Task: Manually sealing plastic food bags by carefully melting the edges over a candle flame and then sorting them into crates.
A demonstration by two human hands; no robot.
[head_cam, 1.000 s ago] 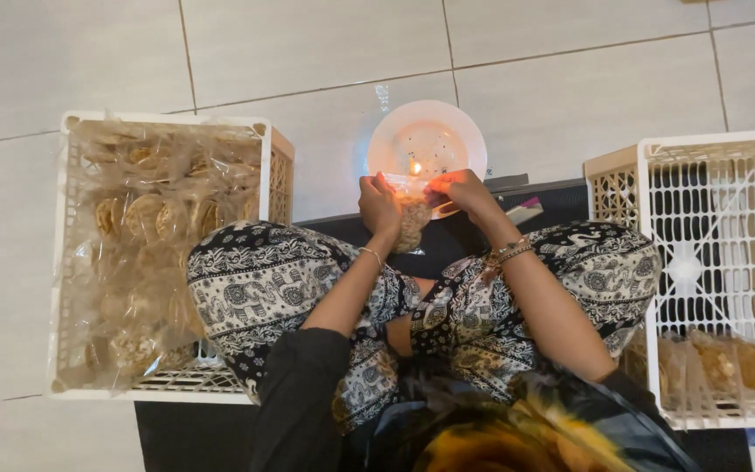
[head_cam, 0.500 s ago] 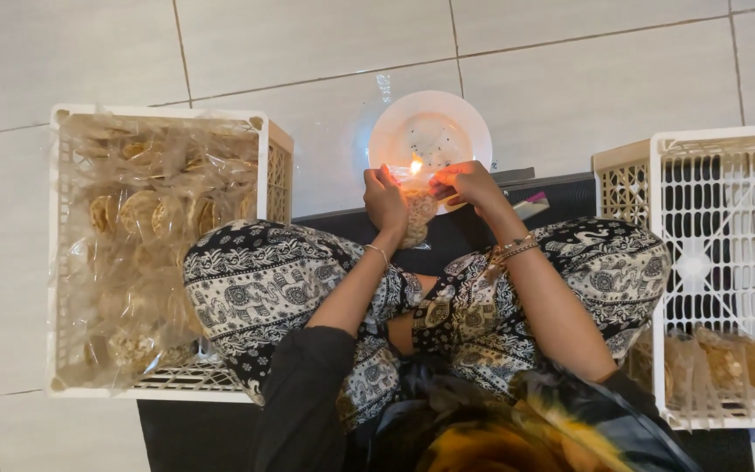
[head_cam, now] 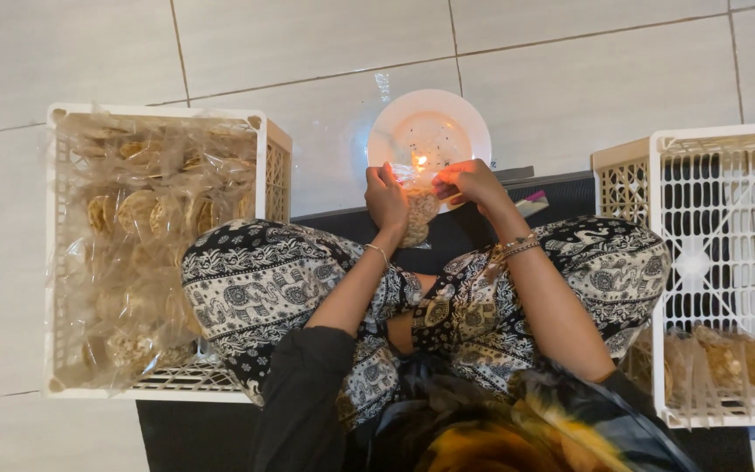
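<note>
My left hand (head_cam: 385,197) and my right hand (head_cam: 467,182) both pinch the top of a small clear plastic bag of round snacks (head_cam: 416,214). The bag hangs between them, its top edge right by a small flame (head_cam: 419,162) that burns on a white plate (head_cam: 456,122) on the tiled floor. I sit cross-legged in patterned black-and-white trousers (head_cam: 255,280) on a dark mat. Bracelets circle both wrists.
A white plastic crate (head_cam: 266,144) at my left is piled with several sealed clear bags of round snacks (head_cam: 141,227). Another white crate (head_cam: 657,175) at my right holds a few bags in its near end (head_cam: 727,363). Pale floor tiles lie beyond the plate.
The view has shifted slightly to the right. My hands stay at the flame with the bag, and have barely moved.
</note>
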